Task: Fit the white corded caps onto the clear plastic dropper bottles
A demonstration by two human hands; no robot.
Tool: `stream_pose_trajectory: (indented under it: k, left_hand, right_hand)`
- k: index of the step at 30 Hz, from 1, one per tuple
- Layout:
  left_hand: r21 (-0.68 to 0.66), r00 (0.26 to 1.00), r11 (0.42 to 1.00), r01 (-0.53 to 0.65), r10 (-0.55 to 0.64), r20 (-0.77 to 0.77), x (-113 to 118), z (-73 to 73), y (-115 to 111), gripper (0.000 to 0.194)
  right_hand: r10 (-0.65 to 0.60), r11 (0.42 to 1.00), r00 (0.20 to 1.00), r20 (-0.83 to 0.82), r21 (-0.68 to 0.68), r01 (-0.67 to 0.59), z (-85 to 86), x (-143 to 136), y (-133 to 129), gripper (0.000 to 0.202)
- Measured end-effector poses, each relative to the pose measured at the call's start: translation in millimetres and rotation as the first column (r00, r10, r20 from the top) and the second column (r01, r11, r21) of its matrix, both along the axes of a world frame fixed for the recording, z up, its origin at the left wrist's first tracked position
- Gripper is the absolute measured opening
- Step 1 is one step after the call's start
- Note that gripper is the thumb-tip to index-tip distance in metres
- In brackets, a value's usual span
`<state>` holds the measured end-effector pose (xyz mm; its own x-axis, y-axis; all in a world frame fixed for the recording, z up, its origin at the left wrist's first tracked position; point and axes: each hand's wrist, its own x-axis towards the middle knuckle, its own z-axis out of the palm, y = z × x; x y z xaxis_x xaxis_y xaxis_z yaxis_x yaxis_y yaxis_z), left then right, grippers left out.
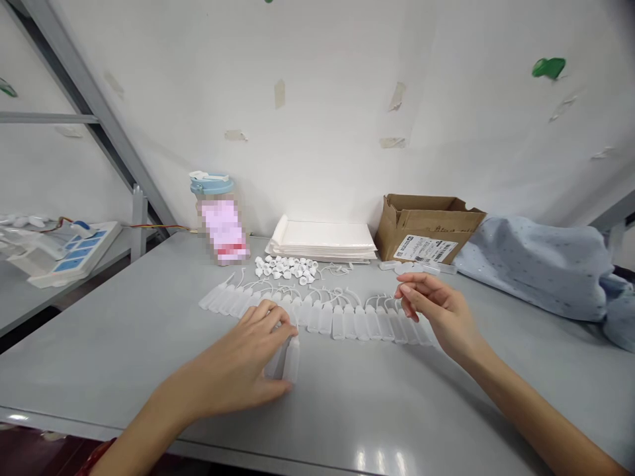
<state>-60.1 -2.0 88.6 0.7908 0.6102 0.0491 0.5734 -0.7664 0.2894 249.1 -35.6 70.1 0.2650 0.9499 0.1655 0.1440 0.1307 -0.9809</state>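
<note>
My left hand [248,360] rests low over the grey table, closed round a small translucent plastic bottle [292,360]. Its index finger is at the bottle's top and its thumb at the lower end. Another translucent piece shows partly beneath the palm. Beyond that hand, a long row of similar bottles [360,322] lies side by side, thin white strands curling from their far ends. Above the row's right end hovers my right hand [436,304], fingers curled and thumb near the index fingertip; whatever they pinch, if anything, is too small to make out.
White caps [285,268] lie heaped behind the row. Against the wall are a blue-lidded cup [212,185], stacked white sheets [322,239] and an open cardboard box [431,225]. Pale blue cloth [536,264] lies at right. A white device [79,254] stands left, past a metal post.
</note>
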Motion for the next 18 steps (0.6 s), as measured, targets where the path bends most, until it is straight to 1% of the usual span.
stream_pose_trajectory:
  k: [10, 18]
  left_hand:
    - [-0.003, 0.998, 1.000, -0.015, 0.015, -0.053, -4.9, 1.8, 2.4, 0.024]
    - [-0.007, 0.998, 1.000, -0.022, 0.022, -0.061, -7.6, -1.7, 3.2, 0.029]
  right_hand:
    - [-0.003, 1.000, 0.999, 0.035, 0.004, 0.003, 1.2, -1.9, -1.5, 0.020]
    - [-0.026, 1.000, 0.999, 0.042, 0.005, 0.026, 1.9, -1.1, -2.5, 0.020]
